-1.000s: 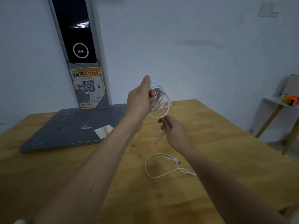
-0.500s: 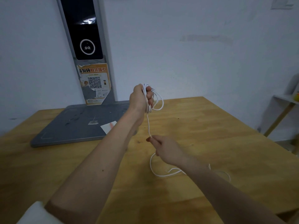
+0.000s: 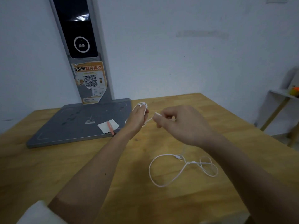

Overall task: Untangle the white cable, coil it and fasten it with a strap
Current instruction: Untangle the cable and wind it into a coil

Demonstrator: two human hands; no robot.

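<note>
Half the white cable lies loose on the table below my right hand, which pinches a strand beside my left hand gripping the coil, mid-winding; next, I judge, another loop.

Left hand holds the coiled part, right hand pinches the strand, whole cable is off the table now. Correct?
Not quite. The head view shows the left hand holding the coil and the right hand pinching the strand, but the white cable has a loose tail lying on the wooden table.
</note>
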